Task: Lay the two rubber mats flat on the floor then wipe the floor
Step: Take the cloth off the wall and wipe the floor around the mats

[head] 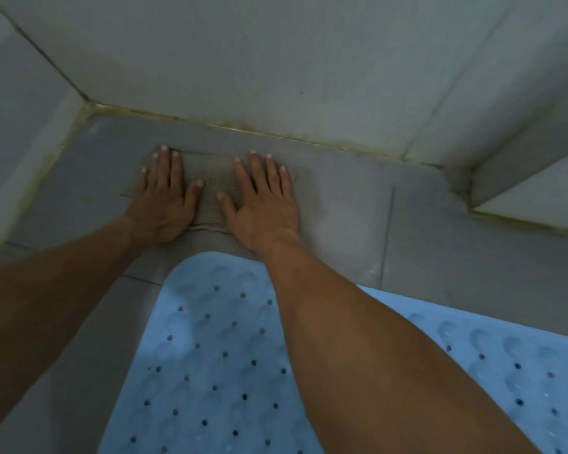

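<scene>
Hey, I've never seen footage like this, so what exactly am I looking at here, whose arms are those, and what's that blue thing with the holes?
There is no machine here: a person wears a camera on the head, and it looks forward and down at their own two arms. This single picture comes from that camera.

Both hands lie flat, fingers straight, on a grey cloth spread on the grey tiled floor, close to where the floor meets the wall. The left hand presses its left part, the right hand its right part. Neither has a curled grip on anything.

The blue things are rubber mats with holes: one mat lies under the arms, and a second mat shows at the right.
</scene>
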Motion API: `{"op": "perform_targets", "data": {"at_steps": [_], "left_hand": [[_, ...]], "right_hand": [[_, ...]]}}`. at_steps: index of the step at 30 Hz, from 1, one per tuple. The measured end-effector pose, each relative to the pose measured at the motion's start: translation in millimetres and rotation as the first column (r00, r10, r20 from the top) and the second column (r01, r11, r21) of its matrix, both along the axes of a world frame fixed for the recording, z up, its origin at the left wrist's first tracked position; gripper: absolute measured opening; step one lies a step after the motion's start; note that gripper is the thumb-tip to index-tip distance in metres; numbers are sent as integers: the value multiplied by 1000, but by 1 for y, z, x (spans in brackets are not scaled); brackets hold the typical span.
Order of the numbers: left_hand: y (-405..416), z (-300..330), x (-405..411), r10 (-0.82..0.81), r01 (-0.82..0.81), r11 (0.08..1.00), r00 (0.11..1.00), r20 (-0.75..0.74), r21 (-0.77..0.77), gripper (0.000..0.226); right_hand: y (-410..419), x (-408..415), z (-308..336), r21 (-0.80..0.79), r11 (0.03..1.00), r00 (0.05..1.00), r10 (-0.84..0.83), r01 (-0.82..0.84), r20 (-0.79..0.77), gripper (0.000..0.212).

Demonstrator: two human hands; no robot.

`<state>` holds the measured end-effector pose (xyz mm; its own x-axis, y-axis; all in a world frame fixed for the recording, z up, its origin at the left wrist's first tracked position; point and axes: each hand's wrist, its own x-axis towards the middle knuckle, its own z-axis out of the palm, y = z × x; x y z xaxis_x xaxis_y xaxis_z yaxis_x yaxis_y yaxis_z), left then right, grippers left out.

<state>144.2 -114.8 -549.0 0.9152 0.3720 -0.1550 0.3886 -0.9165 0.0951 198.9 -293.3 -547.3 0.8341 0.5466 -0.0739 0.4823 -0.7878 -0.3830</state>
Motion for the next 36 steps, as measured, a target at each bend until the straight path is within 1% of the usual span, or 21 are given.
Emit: {"op": "perform_targets", "data": {"at_steps": [4,7,10,14,16,18,20,23,26,29,33,36], "left_hand": [[-83,-1,26,-98,97,995,992,81,11,79],[-152,-1,39,-110,114,993,990,84,-39,77],[-217,-1,40,-143,147,989,984,107,-25,81],[-300,-5,37,-161,161,987,979,125,9,76],[-337,-5,38,-149,151,989,982,115,-6,77],[-368,-4,38,-155,158,987,981,115,-15,79],[-401,-3,36,-197,199,980,972,127,-4,79],[-462,-2,36,-250,255,966,959,134,-27,80],[-527,0,43,-293,298,954,950,110,-39,81],[-588,1,52,-357,364,930,928,103,-56,80],[-665,6,54,-430,434,896,901,58,-95,80],[-714,8,41,-488,490,866,871,48,-100,80]], "right_hand": [[-86,15,2,-50,996,997,-73,73,11,69],[-156,21,4,-107,990,996,-91,92,15,69],[-224,21,9,-128,989,997,-75,77,17,70],[-308,23,13,-182,981,998,-64,64,5,70],[-345,24,15,-211,978,1000,-14,12,-7,69],[-379,23,16,-217,976,1000,-3,4,5,70],[-413,22,16,-222,974,999,-44,47,16,72],[-473,22,18,-231,967,994,-109,109,14,74],[-536,21,20,-237,953,982,-188,188,24,76],[-597,15,18,-253,929,962,-269,271,44,74],[-674,-1,20,-277,892,931,-362,359,41,71],[-720,-19,25,-309,873,919,-394,377,7,69]]}}
